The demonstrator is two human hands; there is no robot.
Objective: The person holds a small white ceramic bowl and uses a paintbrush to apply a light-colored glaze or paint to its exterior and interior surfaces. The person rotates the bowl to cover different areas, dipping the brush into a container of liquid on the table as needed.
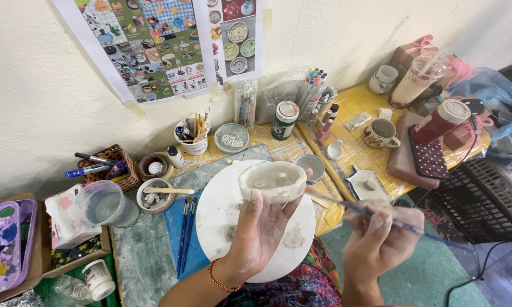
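Left hand point(256, 227) clamped around a pale unfired clay piece point(273, 181), fingers cupped beneath and thumb up the near side, tilted so the hollowed face with its small recesses looks up toward the eyes, probably to keep wet clay from deforming and give the brush access. Right hand point(378, 239) closed in a pinch grip on a thin brush point(347, 207), handle trailing off to the right, tip reaching in toward the piece's right edge, close but contact not clear. Just below the piece, a round white turntable point(222, 227) smeared with clay scraps, likely a catch for drips. Left of that, two blue-handled brushes point(185, 233) lying on a blue mat, then a plastic cup of water point(105, 204) and a small bowl with a wooden stick point(156, 194), all within easy reach. Further back, a cup of tools point(194, 136), a green dish point(231, 137), a dark jar point(284, 119), markers and a patterned mug point(379, 133). Yellow-covered table point(352, 153), plastic-wrapped and cluttered, pushed against a cream wall point(40, 85) hung with reference sheets point(153, 40) of ceramics.
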